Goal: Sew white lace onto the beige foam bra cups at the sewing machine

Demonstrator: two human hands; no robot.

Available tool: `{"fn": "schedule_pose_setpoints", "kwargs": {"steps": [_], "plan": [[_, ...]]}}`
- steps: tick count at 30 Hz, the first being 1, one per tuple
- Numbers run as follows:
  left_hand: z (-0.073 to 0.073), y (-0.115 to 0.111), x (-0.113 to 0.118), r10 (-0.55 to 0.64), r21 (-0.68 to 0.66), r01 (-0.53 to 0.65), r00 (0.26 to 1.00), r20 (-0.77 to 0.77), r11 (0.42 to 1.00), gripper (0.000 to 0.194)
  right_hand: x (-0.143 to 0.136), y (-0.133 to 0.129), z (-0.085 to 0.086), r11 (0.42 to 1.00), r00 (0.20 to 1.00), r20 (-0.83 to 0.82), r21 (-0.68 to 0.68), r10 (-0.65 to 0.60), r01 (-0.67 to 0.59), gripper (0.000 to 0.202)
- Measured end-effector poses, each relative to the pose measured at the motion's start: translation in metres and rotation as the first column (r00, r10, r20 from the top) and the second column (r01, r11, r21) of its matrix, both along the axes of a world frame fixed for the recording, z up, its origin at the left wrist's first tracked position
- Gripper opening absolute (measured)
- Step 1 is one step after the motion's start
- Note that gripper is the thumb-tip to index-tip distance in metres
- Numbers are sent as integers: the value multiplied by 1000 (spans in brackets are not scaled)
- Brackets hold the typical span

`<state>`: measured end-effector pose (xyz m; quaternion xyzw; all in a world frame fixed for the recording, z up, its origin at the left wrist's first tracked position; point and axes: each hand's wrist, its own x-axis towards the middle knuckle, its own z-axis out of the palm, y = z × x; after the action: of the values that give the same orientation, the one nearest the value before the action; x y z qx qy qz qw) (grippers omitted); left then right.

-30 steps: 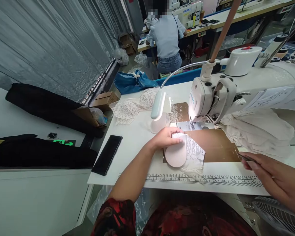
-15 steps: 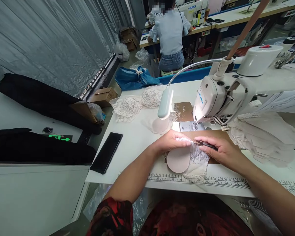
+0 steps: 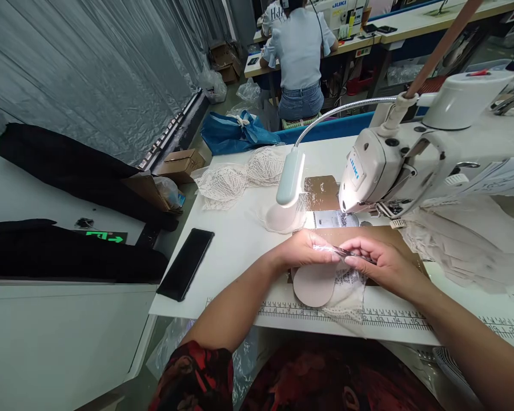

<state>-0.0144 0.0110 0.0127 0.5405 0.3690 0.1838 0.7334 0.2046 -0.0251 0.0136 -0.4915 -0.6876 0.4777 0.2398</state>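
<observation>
My left hand (image 3: 312, 249) is closed, thumb and fingers pinching the upper edge of a white lace piece (image 3: 346, 297). A pale pink rounded pad (image 3: 313, 285) hangs below that hand, against the lace. My right hand (image 3: 379, 264) is closed around a slim dark pointed tool (image 3: 362, 256); its exact kind is unclear. The tool's tip meets the lace edge at the left fingertips, where bright light and the fingers hide the contact. Both hands are in front of the sewing machine (image 3: 368, 168), close to its needle area.
A lamp (image 3: 290, 177) lights the work. Lace cups (image 3: 223, 185) and another pale pad (image 3: 280, 217) lie behind on the table (image 3: 240, 245). A black phone (image 3: 186, 264) is at left, stacked pale fabric (image 3: 466, 240) at right. A person (image 3: 300, 57) sits ahead at another machine.
My hands have come slightly closer together, and the dark tool lies flatter, nearer the left fingertips. The pad and lace have shifted a little. The view has tilted slightly.
</observation>
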Motion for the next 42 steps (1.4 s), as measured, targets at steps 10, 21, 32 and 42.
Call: {"fn": "schedule_pose_setpoints", "kwargs": {"steps": [10, 21, 32, 42], "plan": [[-2, -1, 6, -109, 101, 115, 992, -56, 988, 36, -5, 2, -13, 999, 1000, 8, 42, -27, 26, 30], [20, 13, -34, -160, 402, 309, 918, -363, 862, 41, 4, 0, -6, 999, 982, 188, 24, 19, -24, 20], [34, -14, -25, 147, 637, 70, 948, -281, 768, 46, -7, 0, -6, 999, 995, 97, 48, -7, 3, 30], [9, -42, -19, 211, -132, -203, 976, 48, 970, 47, 6, -15, -1, 997, 1000, -9, 71, -29, 29, 31]]}}
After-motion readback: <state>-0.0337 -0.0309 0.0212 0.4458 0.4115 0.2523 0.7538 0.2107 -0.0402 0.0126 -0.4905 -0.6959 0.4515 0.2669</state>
